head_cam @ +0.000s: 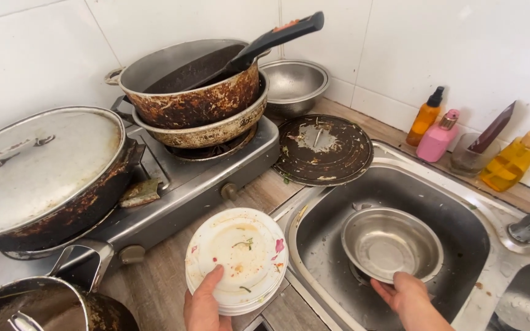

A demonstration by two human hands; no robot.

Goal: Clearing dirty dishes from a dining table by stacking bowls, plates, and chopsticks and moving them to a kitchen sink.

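The left hand's fingers (211, 283) grip the near rim of a stack of dirty white plates (238, 257), thumb on top, at the table's (154, 288) front edge beside the sink (461, 214). The right hand (407, 294) holds the near rim of a steel bowl (391, 243) in the sink basin, fingers closed on it. Crusted pots (197, 104) crowd the stove (185, 184) behind.

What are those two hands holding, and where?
Left hand holds the stack of dirty plates by its near rim; right hand touches the steel bowl at its near rim.
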